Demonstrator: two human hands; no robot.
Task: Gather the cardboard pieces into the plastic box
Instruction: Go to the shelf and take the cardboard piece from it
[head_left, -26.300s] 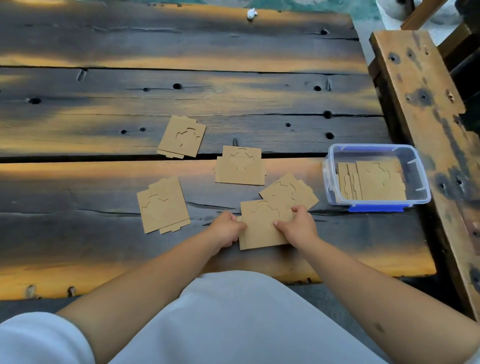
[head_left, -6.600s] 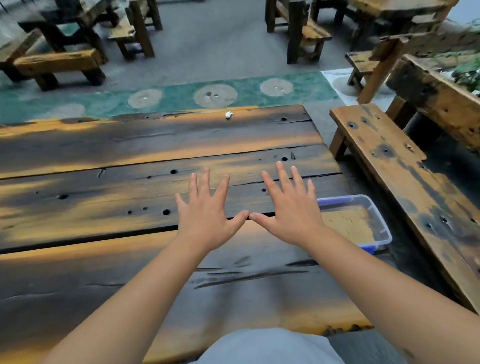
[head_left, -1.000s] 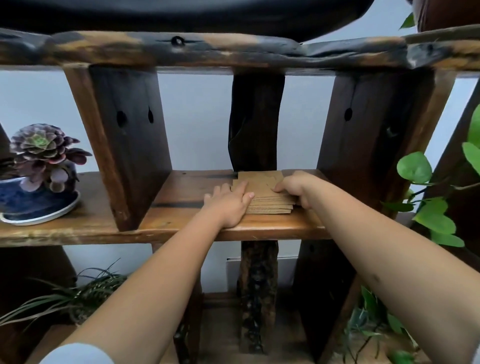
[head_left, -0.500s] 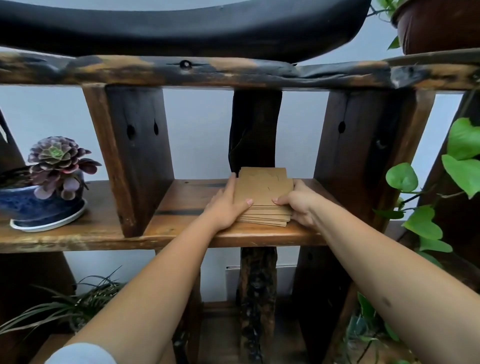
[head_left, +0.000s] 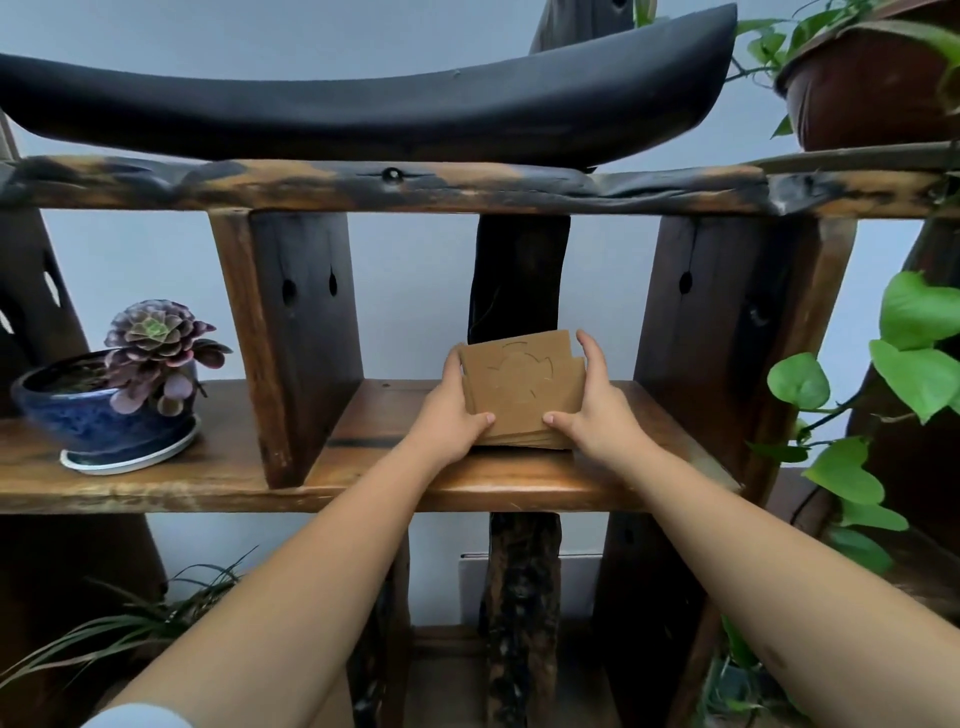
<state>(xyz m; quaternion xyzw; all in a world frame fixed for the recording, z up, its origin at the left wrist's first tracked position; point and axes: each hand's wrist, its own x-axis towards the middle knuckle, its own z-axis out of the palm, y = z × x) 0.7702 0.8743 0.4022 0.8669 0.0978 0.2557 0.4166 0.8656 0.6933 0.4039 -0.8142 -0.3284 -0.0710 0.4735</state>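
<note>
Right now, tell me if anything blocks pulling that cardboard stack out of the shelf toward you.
Nothing visible does. The left hand and right hand grip the cardboard stack by its sides, tilted up off the wooden shelf. The front of the compartment is open; the uprights stand clear to either side. The plastic box is not in view.

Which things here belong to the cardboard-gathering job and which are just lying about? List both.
Part of the job:
- cardboard stack
- left hand, gripping the stack's left side
- right hand, gripping its right side

Just lying about:
- potted succulent
- black cushion
- leafy vine
- wooden shelf
</note>
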